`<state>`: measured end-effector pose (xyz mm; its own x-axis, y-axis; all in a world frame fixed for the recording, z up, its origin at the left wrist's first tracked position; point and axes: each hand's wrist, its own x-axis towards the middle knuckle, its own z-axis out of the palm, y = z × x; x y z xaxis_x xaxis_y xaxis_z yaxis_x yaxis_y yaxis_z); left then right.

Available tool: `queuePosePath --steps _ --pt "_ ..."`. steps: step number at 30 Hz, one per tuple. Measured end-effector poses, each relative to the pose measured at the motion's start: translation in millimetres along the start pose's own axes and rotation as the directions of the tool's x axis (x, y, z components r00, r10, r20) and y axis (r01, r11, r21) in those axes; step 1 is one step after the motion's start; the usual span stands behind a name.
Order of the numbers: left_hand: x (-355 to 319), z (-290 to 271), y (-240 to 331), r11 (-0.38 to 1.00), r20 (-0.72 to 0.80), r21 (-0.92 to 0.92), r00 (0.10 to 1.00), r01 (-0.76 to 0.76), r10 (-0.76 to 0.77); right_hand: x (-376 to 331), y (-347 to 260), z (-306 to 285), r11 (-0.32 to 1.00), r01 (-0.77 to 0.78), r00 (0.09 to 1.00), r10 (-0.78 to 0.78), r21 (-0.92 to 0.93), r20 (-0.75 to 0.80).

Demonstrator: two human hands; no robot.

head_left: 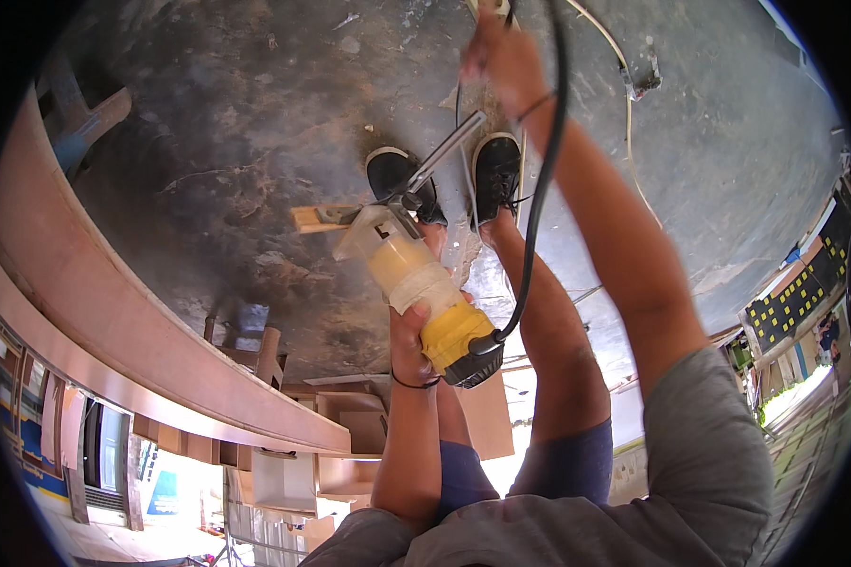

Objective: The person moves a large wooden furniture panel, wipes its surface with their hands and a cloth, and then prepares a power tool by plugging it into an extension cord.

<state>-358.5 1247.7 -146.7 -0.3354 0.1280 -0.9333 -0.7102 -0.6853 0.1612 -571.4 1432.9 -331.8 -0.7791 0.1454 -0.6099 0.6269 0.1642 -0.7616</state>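
Observation:
My left hand (414, 326) grips the body of a yellow power trimmer (425, 293) with its pale head pointing down at the floor. A metal spanner (444, 156) sticks out from the trimmer's head, above my two black shoes (496, 175). A black cable (539, 189) runs from the trimmer's rear up past my right wrist. My right hand (499, 52) is stretched toward the top edge, fingers curled around a pale cable end (496, 9) that is partly cut off. A small wooden block (317, 219) lies on the floor by the trimmer's head.
The floor is dark stained concrete (255, 113). A long curved wooden board (113, 312) sweeps along the left. Wooden boxes and offcuts (350, 425) sit beneath it. A white cord (627, 94) and a small metal part (643, 80) lie at the upper right.

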Motion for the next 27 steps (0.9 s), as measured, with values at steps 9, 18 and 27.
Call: queuePosePath --steps 9,18,27 --pt "9.0 12.5 -1.1 0.985 0.020 0.130 0.994 -0.113 0.111 93.8 -105.2 -98.1 0.832 0.333 0.885 -0.438 -0.443 -0.158" --pt "8.2 7.4 -5.2 0.985 -0.092 0.136 0.988 -0.110 0.123 -23.6 45.0 -103.1 0.769 0.080 0.823 -0.410 -0.634 -0.394" --pt "0.2 17.9 9.9 0.994 -0.105 0.095 0.992 -0.055 0.065 -214.3 169.1 61.3 0.534 -0.676 0.465 0.844 -0.508 0.268"
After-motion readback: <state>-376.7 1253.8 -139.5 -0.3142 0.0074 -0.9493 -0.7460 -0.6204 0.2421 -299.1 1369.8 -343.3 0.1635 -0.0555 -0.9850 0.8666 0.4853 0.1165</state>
